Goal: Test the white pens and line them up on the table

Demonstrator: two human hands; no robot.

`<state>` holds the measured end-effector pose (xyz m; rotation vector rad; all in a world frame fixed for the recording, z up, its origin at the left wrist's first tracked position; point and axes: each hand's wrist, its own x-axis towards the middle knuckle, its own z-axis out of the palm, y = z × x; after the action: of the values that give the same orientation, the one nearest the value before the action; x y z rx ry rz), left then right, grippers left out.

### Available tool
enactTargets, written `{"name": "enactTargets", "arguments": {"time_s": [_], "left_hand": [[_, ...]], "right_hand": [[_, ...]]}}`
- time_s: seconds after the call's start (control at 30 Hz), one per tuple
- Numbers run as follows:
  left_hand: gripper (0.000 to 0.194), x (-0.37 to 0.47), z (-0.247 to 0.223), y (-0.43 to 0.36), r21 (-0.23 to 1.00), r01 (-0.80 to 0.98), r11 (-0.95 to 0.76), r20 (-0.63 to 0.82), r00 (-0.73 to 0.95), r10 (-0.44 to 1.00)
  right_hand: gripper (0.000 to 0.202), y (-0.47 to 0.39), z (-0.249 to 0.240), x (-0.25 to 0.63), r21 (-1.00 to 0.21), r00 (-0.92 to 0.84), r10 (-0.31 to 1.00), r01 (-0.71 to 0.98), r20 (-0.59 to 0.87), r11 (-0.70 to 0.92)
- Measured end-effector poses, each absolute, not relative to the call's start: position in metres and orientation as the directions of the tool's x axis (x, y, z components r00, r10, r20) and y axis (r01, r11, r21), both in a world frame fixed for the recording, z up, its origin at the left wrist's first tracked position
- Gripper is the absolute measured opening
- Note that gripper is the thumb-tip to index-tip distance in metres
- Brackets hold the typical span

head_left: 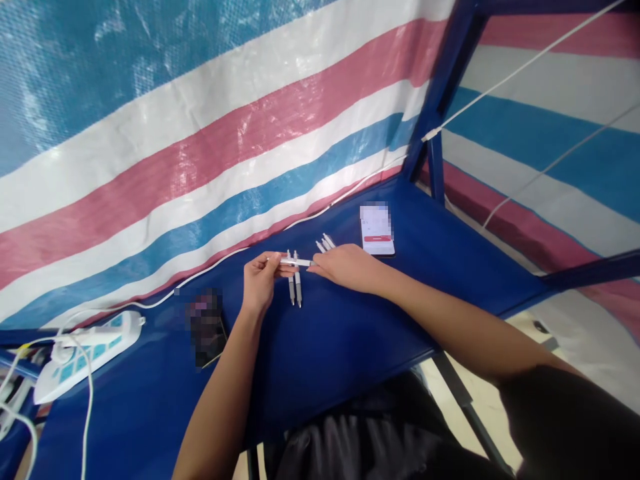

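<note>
Between my two hands a white pen (297,263) is held level above the blue table (345,327). My left hand (261,280) is closed on its left part, thumb on top. The fingertips of my right hand (345,265) pinch its right end. Beneath the held pen, two white-and-grey pens (295,290) lie side by side on the table, their tips toward me. Several more white pens (325,242) lie just beyond my right hand, which partly hides them.
A phone with a lit screen (377,230) lies at the back right. At the left are a dark, blurred-out device (210,337) and a white power strip (90,353) with cables. A striped sheet (200,153) hangs behind the table, beside a blue metal frame (437,160).
</note>
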<state>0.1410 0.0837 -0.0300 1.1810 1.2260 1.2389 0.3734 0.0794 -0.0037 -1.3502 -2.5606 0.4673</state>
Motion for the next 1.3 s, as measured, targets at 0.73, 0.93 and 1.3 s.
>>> {"name": "enactTargets", "arguments": {"time_s": [0.73, 0.93, 1.3], "left_hand": [[0.06, 0.14, -0.061, 0.096, 0.987, -0.151, -0.048, 0.009, -0.25, 0.968], [0.054, 0.142, -0.063, 0.093, 0.99, 0.026, -0.136, 0.139, -0.227, 0.964], [0.031, 0.142, -0.068, 0.087, 0.845, 0.431, -0.317, 0.337, 0.032, 0.941]], "right_hand": [[0.022, 0.094, -0.014, 0.387, -0.73, -0.409, 0.912, 0.61, 0.043, 0.308], [0.025, 0.107, -0.03, 0.389, -0.897, -0.326, 0.919, 0.3, 0.224, 0.325], [0.045, 0.127, -0.028, 0.405, -0.964, -0.108, 0.958, -0.054, 0.265, 0.26]]}}
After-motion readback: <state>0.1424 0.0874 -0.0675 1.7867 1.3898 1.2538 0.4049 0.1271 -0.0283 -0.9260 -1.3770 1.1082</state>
